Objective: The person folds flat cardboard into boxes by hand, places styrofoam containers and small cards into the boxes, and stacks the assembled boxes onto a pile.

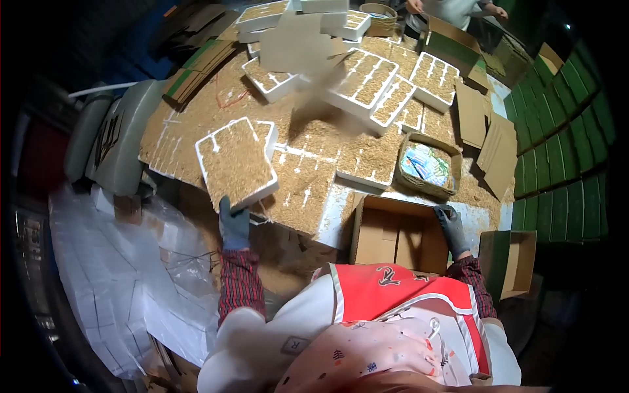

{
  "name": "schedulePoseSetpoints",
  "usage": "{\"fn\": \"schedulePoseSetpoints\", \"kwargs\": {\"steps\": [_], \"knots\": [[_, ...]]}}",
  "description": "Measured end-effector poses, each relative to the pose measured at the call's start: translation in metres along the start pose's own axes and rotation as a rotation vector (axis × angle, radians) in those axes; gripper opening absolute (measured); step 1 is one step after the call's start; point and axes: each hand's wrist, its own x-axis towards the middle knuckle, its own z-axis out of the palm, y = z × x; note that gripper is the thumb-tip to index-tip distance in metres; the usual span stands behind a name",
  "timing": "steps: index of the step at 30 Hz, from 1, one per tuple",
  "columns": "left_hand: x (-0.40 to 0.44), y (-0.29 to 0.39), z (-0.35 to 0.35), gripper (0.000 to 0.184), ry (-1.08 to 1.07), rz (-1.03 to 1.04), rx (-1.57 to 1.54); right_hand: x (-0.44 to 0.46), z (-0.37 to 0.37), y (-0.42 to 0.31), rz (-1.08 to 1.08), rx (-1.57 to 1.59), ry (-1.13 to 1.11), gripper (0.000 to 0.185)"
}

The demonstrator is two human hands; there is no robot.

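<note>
My left hand [234, 223], in a dark grey glove, grips the near edge of a white foam tray [272, 185]. Tan, crumbly material like sawdust fills this tray, which lies tilted over another white tray; the fingers underneath are hidden. My right hand [451, 228], gloved the same way, is closed on the right wall of an open cardboard box [376, 260] in front of my body. Bare brown cardboard shows at the box's bottom. Just beyond the box, a basket [429, 188] holds blue-and-white printed packets [426, 164].
More filled foam trays [367, 75] crowd the far side of the table [295, 141], strewn with loose tan material. Flat cardboard pieces [498, 154] lie at right beside stacked green boxes [557, 147]. Plastic-wrapped white blocks [108, 275] stand at left. Another person [452, 13] is across the table.
</note>
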Motion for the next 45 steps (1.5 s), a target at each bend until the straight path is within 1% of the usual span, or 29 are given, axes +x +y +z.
{"fn": "schedulePoseSetpoints", "kwargs": {"steps": [1, 2, 3, 5, 6, 8, 9, 10, 12, 15, 18, 21, 22, 23, 25, 26, 27, 28, 29, 32, 33, 34, 35, 36, 38, 39, 41, 44, 45], "knots": [[-0.021, 0.013, 0.008, 0.045, 0.087, -0.19, -0.525, 0.004, 0.002, 0.01, 0.018, -0.043, 0.026, 0.029], [-0.032, 0.012, -0.001, 0.054, -0.215, -0.156, -0.531, 0.009, 0.002, 0.025, -0.019, -0.005, 0.001, 0.03], [-0.045, 0.018, -0.006, 0.054, -0.233, -0.28, -0.641, 0.006, 0.001, 0.019, -0.013, -0.084, 0.009, 0.03], [-0.086, 0.068, 0.046, 0.057, -0.207, -0.264, -0.299, 0.006, 0.0, 0.019, -0.21, -0.263, -0.053, 0.034], [-0.089, 0.08, 0.058, 0.055, -0.308, -0.356, -0.343, 0.004, -0.001, -0.002, -0.14, -0.263, -0.075, 0.038], [-0.084, 0.079, 0.073, 0.051, -0.472, -0.308, 0.014, 0.012, 0.005, 0.002, 0.059, -0.077, -0.036, 0.051], [-0.081, 0.075, 0.077, 0.044, -0.808, 0.41, 0.608, 0.017, 0.007, 0.004, 0.108, -0.027, -0.057, 0.057], [-0.067, 0.071, 0.088, 0.044, -0.913, 0.438, 0.684, 0.018, 0.003, -0.01, 0.168, -0.054, -0.104, 0.054], [-0.04, 0.06, 0.121, 0.047, -1.101, 0.509, 0.848, 0.032, 0.013, 0.031, 0.004, -0.024, -0.106, 0.064], [-0.043, 0.071, 0.215, 0.046, -1.305, 0.236, 1.008, 0.022, -0.005, -0.018, 0.109, 0.081, -0.218, 0.073], [-0.038, 0.069, 0.271, 0.048, -1.353, -0.077, 1.146, 0.029, -0.005, 0.003, 0.141, 0.037, -0.248, 0.074], [-0.035, 0.061, 0.293, 0.033, -1.463, -0.017, 1.137, 0.036, 0.006, 0.05, 0.026, 0.149, -0.219, 0.072], [-0.034, 0.058, 0.301, 0.03, -1.418, -0.08, 1.138, 0.04, 0.009, 0.058, -0.012, 0.167, -0.196, 0.064], [-0.064, 0.082, 0.338, 0.036, -1.027, -0.6, 1.041, 0.042, 0.01, 0.062, -0.059, 0.204, -0.147, 0.057], [-0.07, 0.097, 0.354, 0.044, -0.975, -0.655, 1.032, 0.043, 0.012, 0.062, -0.12, 0.269, -0.063, 0.045], [-0.071, 0.099, 0.357, 0.049, -0.949, -0.681, 1.026, 0.044, 0.009, 0.064, -0.095, 0.249, -0.068, 0.05], [-0.052, 0.097, 0.342, 0.064, -1.187, -0.468, 1.075, 0.043, 0.005, 0.059, -0.071, 0.229, -0.074, 0.054], [-0.055, 0.109, 0.354, 0.06, -1.029, -0.676, 1.042, 0.037, -0.002, 0.049, 0.1, 0.266, -0.092, 0.058], [-0.049, 0.111, 0.353, 0.059, -1.037, -0.673, 1.052, 0.033, -0.007, 0.037, 0.142, 0.148, -0.125, 0.061], [-0.049, 0.106, 0.359, 0.052, -1.026, -0.691, 1.033, 0.04, 0.01, 0.066, 0.159, 0.23, -0.105, 0.071], [-0.052, 0.099, 0.363, 0.051, -1.008, -0.706, 1.016, 0.038, 0.0, 0.045, 0.245, 0.272, -0.091, 0.06], [-0.056, 0.094, 0.368, 0.05, -0.989, -0.718, 1.0, 0.05, 0.016, 0.088, 0.177, 0.16, 0.009, 0.063], [-0.069, 0.101, 0.38, 0.048, -0.957, -0.73, 1.007, 0.058, 0.015, 0.117, 0.106, 0.205, -0.071, 0.062], [-0.072, 0.092, 0.374, 0.051, -0.949, -0.776, 0.893, 0.056, 0.008, 0.111, 0.091, 0.203, -0.09, 0.059], [-0.073, 0.093, 0.373, 0.052, -0.993, -0.767, 0.98, 0.053, -0.007, 0.095, 0.062, 0.202, -0.127, 0.053], [-0.073, 0.094, 0.371, 0.053, -0.978, -0.755, 0.962, 0.056, -0.002, 0.114, -0.128, 0.09, -0.083, 0.052], [-0.061, 0.099, 0.364, 0.058, -1.001, -0.755, 0.956, 0.052, -0.012, 0.074, 0.055, 0.222, -0.114, 0.053], [-0.043, 0.109, 0.365, 0.057, -1.062, -0.714, 1.041, 0.05, -0.016, 0.049, 0.117, 0.165, -0.107, 0.052], [-0.043, 0.107, 0.369, 0.055, -1.061, -0.728, 1.037, 0.047, -0.015, 0.042, -0.036, 0.079, -0.088, 0.055]]}}
